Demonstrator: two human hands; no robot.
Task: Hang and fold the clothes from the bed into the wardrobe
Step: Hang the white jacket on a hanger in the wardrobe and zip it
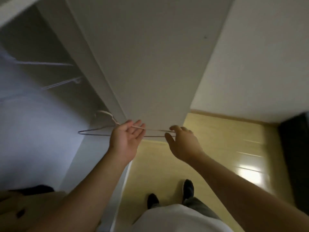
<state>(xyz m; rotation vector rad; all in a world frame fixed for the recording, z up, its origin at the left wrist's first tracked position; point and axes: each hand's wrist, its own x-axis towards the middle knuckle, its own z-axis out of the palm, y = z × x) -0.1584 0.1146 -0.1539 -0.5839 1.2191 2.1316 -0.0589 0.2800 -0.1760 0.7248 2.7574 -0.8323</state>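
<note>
wire hanger (pixel 155 131) held flat and roughly level just below frame centre, hook (pixel 104 113) pointing off toward 10 o'clock, its left tip poking into the open wardrobe (pixel 41 131). no garment on it.

left hand (pixel 125 139) palm up under the hanger's middle, fingers straight and relaxed, the top wire lying across the fingertips, not clenched. right hand (pixel 182 143) at 3 o'clock of the left, back of hand up, fingers curled over the hanger's right end with the thumb under it, grasping the wire; blur hides how tight the grip is.

wardrobe door (pixel 142 64) is a white panel running from 12 o'clock down to the hands, its lower edge right behind the hanger. inside the wardrobe at 9 to 10 o'clock, two more hangers (pixel 61 83) hang bare. white wall (pixel 259 56) at 2 o'clock. glossy yellow floor (pixel 217 148) from 3 to 6 o'clock. dark object (pixel 294 156) at the 3 o'clock edge, blurred, cannot tell what. person's feet (pixel 188 188) in dark footwear at 6 o'clock, white shirt (pixel 175 218) below them. brown surface (pixel 25 206) at 8 o'clock.
</note>
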